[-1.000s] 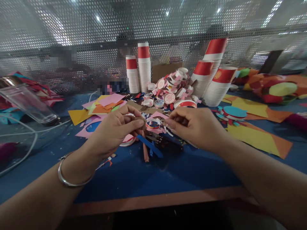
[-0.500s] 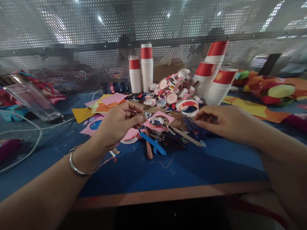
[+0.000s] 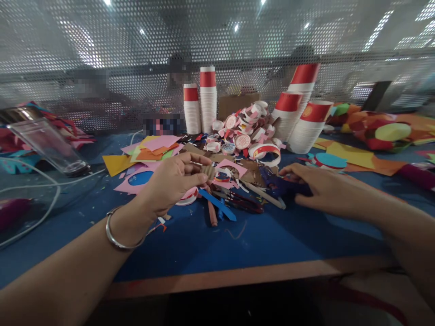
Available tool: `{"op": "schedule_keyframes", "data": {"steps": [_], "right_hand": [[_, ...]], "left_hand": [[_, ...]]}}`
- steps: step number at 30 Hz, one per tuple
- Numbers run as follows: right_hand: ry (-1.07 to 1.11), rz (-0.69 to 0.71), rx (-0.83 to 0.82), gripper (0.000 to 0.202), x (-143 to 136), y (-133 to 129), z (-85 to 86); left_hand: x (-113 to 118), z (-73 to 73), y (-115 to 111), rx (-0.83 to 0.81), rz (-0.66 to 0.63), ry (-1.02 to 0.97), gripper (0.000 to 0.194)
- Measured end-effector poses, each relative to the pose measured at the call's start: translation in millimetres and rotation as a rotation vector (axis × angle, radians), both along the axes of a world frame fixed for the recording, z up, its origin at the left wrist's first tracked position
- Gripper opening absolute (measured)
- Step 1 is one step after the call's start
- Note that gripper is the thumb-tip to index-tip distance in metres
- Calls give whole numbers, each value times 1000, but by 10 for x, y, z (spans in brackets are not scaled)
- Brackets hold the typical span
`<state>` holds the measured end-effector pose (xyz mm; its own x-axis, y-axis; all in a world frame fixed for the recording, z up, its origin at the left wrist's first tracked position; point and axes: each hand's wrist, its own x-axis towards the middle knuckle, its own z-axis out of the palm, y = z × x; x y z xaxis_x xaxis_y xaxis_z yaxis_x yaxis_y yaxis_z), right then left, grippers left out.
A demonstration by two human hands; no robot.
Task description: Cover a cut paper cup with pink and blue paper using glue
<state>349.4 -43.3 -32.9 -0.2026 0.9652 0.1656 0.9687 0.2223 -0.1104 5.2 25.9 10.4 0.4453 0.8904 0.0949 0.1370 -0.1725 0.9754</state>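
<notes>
My left hand [image 3: 171,181], with a metal bangle on the wrist, pinches a small brown piece of corrugated cardboard [image 3: 208,171] between thumb and fingers, just above a heap of paper scraps [image 3: 234,181]. To the right of that heap, my right hand [image 3: 321,186] lies low on the blue table [image 3: 210,244]. Its fingers curl over a dark blue tool [image 3: 274,183], most of which is hidden under the hand. A blue paper strip [image 3: 217,204] lies just in front of the heap.
Stacks of red-and-white paper cups [image 3: 207,99] [image 3: 307,124] stand at the back, before a perforated metal screen [image 3: 217,40]. Cut cup rims and bottoms [image 3: 243,131] are piled between them. Coloured paper sheets [image 3: 151,148] [image 3: 355,156], a tipped clear tumbler [image 3: 44,145] and a white cable [image 3: 37,190] lie around.
My right hand has left the cardboard piece and moved right and down onto the dark blue tool. My left hand still holds the cardboard piece in about the same place.
</notes>
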Motion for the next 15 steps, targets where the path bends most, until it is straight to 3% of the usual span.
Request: {"op": "schedule_keyframes", "data": {"steps": [15], "right_hand": [[95, 26, 234, 30, -82, -46, 3]], "left_hand": [[40, -58, 72, 162, 27, 121, 35]]}}
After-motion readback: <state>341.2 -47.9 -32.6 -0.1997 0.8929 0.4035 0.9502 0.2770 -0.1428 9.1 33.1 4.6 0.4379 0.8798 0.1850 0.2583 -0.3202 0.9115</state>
